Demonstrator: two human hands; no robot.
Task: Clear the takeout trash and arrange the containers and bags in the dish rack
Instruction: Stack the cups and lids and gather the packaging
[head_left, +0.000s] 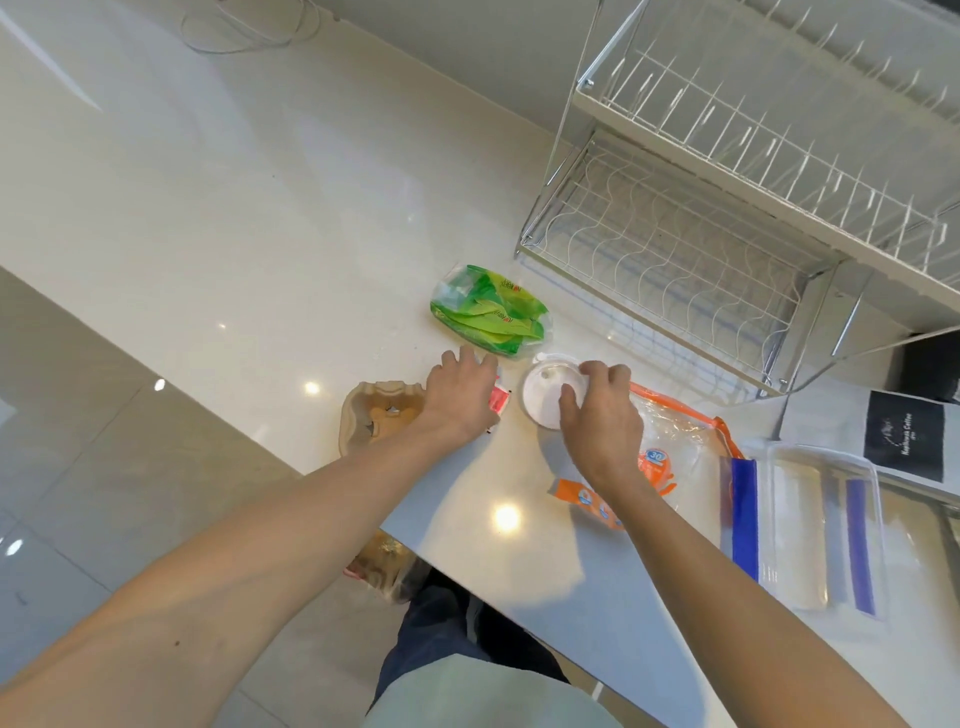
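A brown paper cup carrier (374, 418) sits on the left, at the edge of the white worktop (208, 218). Small scraps lie in its hollows, too small to name. Below that edge, near the floor, is a clear bag (387, 569) with brown and red bits inside.

The left hand (460, 397) lies flat, palm down, on top of a small red packet (500, 401). Its grip is spread open and holds nothing; the fingers only press on the packet.

Just past that hand lies one clear bag of green packets (488, 312). It is stuffed full of them.

Next comes one round white lid (545, 397), lying flat on the worktop. The right hand (600, 421) is closed on its rim, with the thumb on the near side and the fingers on the far side.

Under the right wrist lies one clear zip bag with orange trim (675, 431). It looks flat and has orange labels.

Further right there is one clear plastic tray (823, 525). Zip bags with blue strips (744, 519) lie beside and under it; I count three blue strips. Behind the tray lies a black and white paper bag (906, 436).

The white wire dish rack (727, 171) stands at the back right. It has two shelves. Something flat with blue lines shows under the lower shelf, but I cannot tell what it is.
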